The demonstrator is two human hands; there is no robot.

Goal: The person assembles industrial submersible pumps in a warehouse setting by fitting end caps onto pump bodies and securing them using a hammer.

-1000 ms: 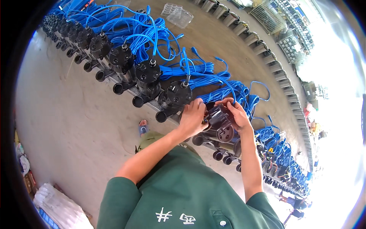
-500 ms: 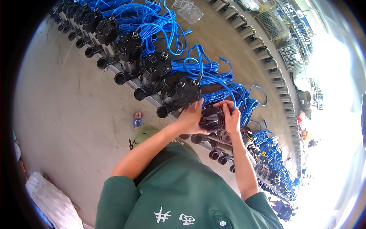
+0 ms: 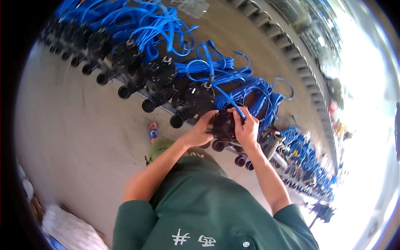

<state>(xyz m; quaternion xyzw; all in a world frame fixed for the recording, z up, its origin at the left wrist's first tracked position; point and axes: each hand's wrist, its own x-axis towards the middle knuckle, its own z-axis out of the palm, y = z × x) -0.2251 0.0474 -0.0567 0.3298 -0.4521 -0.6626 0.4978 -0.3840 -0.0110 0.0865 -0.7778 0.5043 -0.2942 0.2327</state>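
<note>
A dark, ribbed, round pump cover (image 3: 224,126) is between my two hands, over the row of pumps. My left hand (image 3: 201,132) grips its left side, with the fingers bent round the edge. From the right my right hand (image 3: 247,130) holds the same cover, thumb and fingers near its top. A blue cable (image 3: 228,99) runs down to the fingers of that hand. Directly left of the cover stands a black-topped pump (image 3: 195,100) with a round outlet (image 3: 176,121) facing me. What lies under the cover is mostly hidden by my hands.
Several similar pumps (image 3: 160,71) line a metal rail toward the far left. Coiled blue cables (image 3: 246,89) lie behind them. To the right are uncovered units with loose wires (image 3: 278,135). Metal cylinders (image 3: 302,68) form another row beyond. A white sack (image 3: 68,227) lies at lower left.
The cover between my hands has moved slightly left and sits more upright over the row. Both hands have shifted left with it. The whole view has tilted a little.
</note>
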